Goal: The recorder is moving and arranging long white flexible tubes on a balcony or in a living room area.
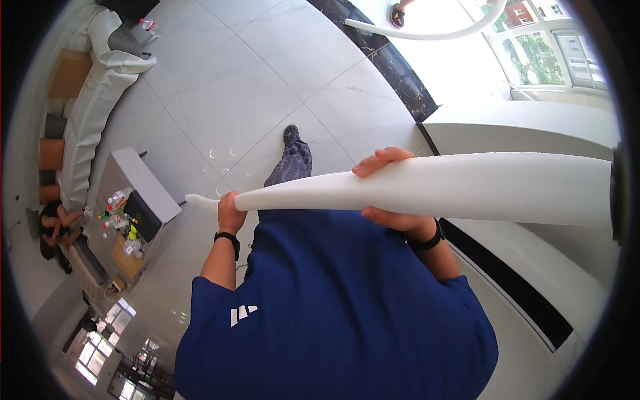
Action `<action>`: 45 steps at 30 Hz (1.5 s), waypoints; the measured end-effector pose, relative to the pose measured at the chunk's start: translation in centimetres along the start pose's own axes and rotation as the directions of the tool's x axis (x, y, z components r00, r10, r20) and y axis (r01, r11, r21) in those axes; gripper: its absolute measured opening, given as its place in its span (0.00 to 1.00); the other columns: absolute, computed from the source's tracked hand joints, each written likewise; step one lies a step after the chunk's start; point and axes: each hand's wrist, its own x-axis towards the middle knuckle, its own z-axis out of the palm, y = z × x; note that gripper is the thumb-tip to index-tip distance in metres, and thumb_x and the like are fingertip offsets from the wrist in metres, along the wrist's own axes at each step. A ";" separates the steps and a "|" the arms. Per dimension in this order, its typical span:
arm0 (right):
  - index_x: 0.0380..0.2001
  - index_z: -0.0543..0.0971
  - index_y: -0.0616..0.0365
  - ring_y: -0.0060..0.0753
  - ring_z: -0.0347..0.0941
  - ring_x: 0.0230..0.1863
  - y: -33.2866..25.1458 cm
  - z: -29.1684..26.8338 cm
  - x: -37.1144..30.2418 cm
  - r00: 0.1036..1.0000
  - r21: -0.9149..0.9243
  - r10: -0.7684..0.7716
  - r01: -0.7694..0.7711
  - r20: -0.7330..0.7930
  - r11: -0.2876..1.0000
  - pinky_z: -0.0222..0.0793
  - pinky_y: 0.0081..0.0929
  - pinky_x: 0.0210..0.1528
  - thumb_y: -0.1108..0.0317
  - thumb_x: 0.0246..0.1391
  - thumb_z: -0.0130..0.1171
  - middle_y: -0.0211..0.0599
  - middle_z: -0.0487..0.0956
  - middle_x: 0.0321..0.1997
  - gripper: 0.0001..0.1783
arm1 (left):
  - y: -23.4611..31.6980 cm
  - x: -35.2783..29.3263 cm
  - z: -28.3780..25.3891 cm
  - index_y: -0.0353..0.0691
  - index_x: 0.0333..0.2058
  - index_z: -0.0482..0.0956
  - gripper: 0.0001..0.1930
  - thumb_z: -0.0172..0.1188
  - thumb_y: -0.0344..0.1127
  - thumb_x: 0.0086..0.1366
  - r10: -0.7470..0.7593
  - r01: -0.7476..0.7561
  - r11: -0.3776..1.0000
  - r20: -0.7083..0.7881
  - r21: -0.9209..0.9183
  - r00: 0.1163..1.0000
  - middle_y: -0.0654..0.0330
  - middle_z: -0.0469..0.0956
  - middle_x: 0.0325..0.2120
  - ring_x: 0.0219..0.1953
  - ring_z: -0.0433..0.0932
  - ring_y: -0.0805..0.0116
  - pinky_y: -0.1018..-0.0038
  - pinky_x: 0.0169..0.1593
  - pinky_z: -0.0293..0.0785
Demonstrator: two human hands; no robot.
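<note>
A long white tube (493, 187), smooth and foam-like, stretches across in front of my body. It looks thick toward the right and thin at its left end. My left hand (230, 212) is closed around the thin part, with a short piece poking out past it. Farther right, my right hand (383, 160) cradles the tube from beneath. Its fingertips curl over the far side and its thumb shows on the near side, while the palm is hidden. Both wrists wear black bands.
A second white tube (427, 33) curves near another person's sandalled foot (398, 15) at the far right, by windows. To the left are a low table (143, 180) with bottles, a seated person (57, 223) and a white-covered sofa (93, 127). A white ledge (520, 123) stands right.
</note>
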 end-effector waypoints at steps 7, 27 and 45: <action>0.64 0.62 0.60 0.29 0.76 0.41 2.1 -1.9 20.1 0.994 -0.110 -0.045 0.034 -0.098 0.993 0.75 0.27 0.42 0.64 0.40 0.76 0.37 0.78 0.43 0.48 | 0.5 21.8 -4.7 0.40 0.36 0.77 0.11 0.65 0.29 0.53 -0.022 0.032 0.997 0.150 -0.064 0.988 0.51 0.80 0.34 0.41 0.77 0.46 0.56 0.46 0.74; 0.63 0.60 0.66 0.45 0.70 0.62 17.8 -34.6 70.8 0.823 0.259 0.235 -0.111 -0.517 0.959 0.66 0.42 0.64 0.66 0.55 0.66 0.53 0.69 0.64 0.37 | 18.8 78.4 -8.4 0.40 0.42 0.76 0.13 0.61 0.36 0.59 -0.049 0.084 0.988 0.252 -0.130 0.966 0.48 0.80 0.38 0.43 0.78 0.44 0.57 0.47 0.75; 0.64 0.59 0.63 0.39 0.70 0.50 28.2 -70.0 111.7 0.491 0.124 0.110 -0.005 -0.864 0.992 0.67 0.38 0.55 0.64 0.56 0.62 0.47 0.72 0.50 0.37 | 9.9 138.2 0.1 0.34 0.54 0.74 0.28 0.67 0.37 0.54 -0.492 0.531 0.843 0.522 0.086 0.696 0.48 0.79 0.48 0.51 0.79 0.53 0.63 0.55 0.73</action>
